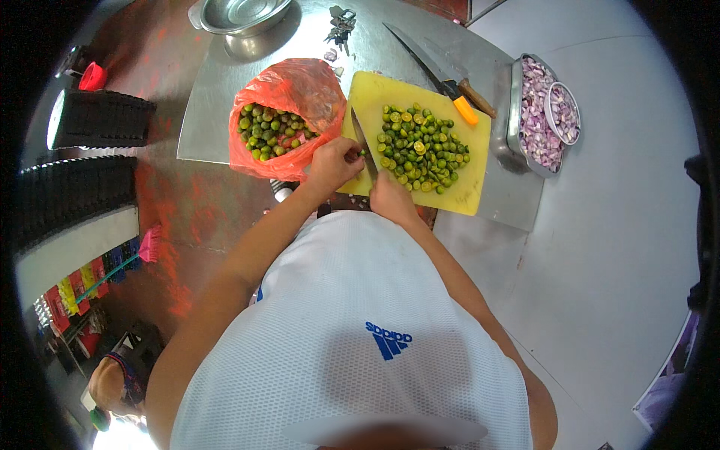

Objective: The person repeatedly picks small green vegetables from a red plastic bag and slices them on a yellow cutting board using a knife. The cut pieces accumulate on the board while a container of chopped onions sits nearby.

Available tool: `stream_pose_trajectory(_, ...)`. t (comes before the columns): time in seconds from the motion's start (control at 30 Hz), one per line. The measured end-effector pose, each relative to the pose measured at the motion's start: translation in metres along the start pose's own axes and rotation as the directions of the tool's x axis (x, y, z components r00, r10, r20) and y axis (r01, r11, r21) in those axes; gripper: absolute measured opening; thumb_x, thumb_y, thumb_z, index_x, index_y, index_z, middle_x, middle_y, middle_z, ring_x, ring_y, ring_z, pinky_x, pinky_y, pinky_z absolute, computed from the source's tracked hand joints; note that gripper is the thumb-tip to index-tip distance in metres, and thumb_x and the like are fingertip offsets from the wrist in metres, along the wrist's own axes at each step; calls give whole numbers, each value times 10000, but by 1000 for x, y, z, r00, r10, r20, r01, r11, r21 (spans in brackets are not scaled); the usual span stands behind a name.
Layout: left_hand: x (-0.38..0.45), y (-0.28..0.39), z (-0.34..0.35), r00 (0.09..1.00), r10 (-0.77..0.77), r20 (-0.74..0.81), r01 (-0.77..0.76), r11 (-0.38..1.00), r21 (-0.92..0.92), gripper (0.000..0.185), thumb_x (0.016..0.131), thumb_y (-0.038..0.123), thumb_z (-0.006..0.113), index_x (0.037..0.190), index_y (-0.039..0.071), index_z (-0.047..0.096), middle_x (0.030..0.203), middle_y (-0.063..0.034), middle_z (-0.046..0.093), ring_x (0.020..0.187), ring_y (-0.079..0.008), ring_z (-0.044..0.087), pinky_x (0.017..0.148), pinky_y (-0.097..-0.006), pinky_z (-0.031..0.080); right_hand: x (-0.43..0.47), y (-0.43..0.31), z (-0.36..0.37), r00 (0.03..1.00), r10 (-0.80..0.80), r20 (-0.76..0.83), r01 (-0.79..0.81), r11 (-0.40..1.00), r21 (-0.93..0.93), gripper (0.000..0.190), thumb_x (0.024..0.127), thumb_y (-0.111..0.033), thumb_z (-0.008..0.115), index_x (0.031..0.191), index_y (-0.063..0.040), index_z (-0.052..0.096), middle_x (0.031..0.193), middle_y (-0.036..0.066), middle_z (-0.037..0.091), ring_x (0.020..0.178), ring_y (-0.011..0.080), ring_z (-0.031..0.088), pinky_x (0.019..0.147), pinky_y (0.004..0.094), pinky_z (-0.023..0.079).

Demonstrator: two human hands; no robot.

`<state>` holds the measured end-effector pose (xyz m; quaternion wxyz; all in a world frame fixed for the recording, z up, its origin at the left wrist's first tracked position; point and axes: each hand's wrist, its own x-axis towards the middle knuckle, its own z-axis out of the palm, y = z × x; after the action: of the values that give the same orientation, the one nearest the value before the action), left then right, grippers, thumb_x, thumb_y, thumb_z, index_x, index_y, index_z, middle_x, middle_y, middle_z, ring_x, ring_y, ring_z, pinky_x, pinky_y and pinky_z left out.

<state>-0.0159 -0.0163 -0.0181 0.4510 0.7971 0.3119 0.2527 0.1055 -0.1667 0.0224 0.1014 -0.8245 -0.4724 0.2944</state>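
My right hand (392,198) grips a kitchen knife (363,134), its blade pointing away from me over the left side of a yellow cutting board (365,93). Beside the blade, my left hand (336,164) pinches a small green citrus fruit (361,152) between fingertips and thumb. To the right of the knife, a pile of cut green citrus fruits (422,149) covers the middle of the board, several showing yellow-green flesh. Left of the board sits a red plastic bag (315,84), its mouth open on many whole small citrus fruits (273,128). My left wrist is close to the bag's near edge.
On the steel table (208,107) lie a large orange-handled knife (433,67), a wooden-handled tool (477,98) and a key bunch (341,27). A metal bowl (244,17) stands far left. A steel tray (514,107) of chopped purple onions holds a small bowl (564,112). Someone (112,382) is lower left.
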Motion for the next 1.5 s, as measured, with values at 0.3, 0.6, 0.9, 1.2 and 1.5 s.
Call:
stream_pose_trajectory(0.3,0,8,-3,1000,1,18,-2,996,93,267,798,135,831,1027,19,759,895,-119,747,781,-235,768,730,-371,620,-33,24,16,987,86,135,-71,991,-112,294,953,-181,595,1131,34,501,834,341,715,830,535,727,780,633,569)
stream_pose_trajectory(0.6,-19,17,-56,995,-95,-5,95,995,-11,235,899,122,793,1112,26,771,1001,-138,764,880,-240,780,790,-369,621,-45,62,18,961,-95,-260,110,993,44,223,1002,-215,643,927,-23,558,661,216,651,640,423,704,531,508,546)
stream_pose_trajectory(0.9,-31,-36,-181,967,-145,-209,221,887,405,186,900,152,765,1059,60,795,946,-152,761,812,-285,766,732,-403,612,-40,57,2,997,-75,-4,75,997,30,224,1010,-265,619,978,-49,568,740,254,677,732,494,691,672,615,535)
stream_pose_trajectory(1.2,-1,-50,-146,982,-182,-49,169,730,662,252,872,219,731,1077,108,827,914,-167,766,791,-379,742,771,-486,615,-45,49,-19,990,-127,-66,137,974,179,214,1016,-277,614,991,-69,570,741,232,682,725,491,676,664,613,512)
stream_pose_trajectory(1.5,6,-42,-154,974,-214,-74,226,908,352,325,890,154,757,1206,90,790,1031,-148,805,907,-269,784,859,-405,623,-39,51,13,982,-189,14,187,978,92,261,1022,-332,605,1013,-72,581,776,238,704,742,493,694,684,597,541)
